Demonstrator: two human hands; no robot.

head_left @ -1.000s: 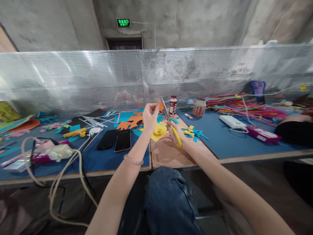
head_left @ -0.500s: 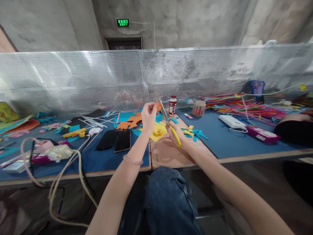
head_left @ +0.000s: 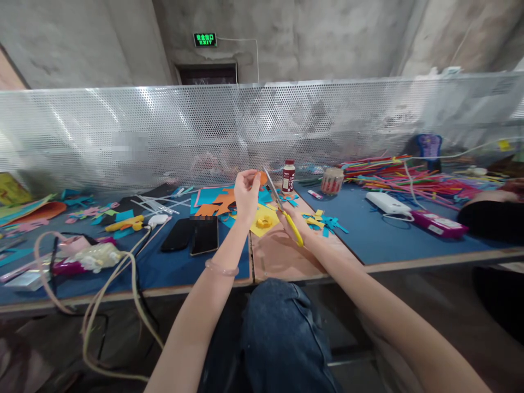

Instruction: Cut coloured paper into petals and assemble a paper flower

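My left hand (head_left: 246, 192) is raised above the table, its fingers pinched on a small orange paper piece (head_left: 262, 177). My right hand (head_left: 291, 221) grips yellow-handled scissors (head_left: 282, 208), whose blades point up and left and meet the orange piece. Under both hands lie a yellow paper sheet with a curled yellow shape (head_left: 265, 221), and orange cut-outs (head_left: 216, 204) on cyan paper.
Two dark phones (head_left: 192, 234) lie left of my arm. A small red-capped bottle (head_left: 289, 176) and a tape roll (head_left: 332, 180) stand behind. Coloured strips (head_left: 409, 177), a white power bank (head_left: 388, 203) and another person's arm (head_left: 491, 204) are at the right. Cables (head_left: 106, 284) hang at the left.
Both hands with the orange piece and scissors have shifted slightly left and up; the scissor blades have closed a little further onto the paper.
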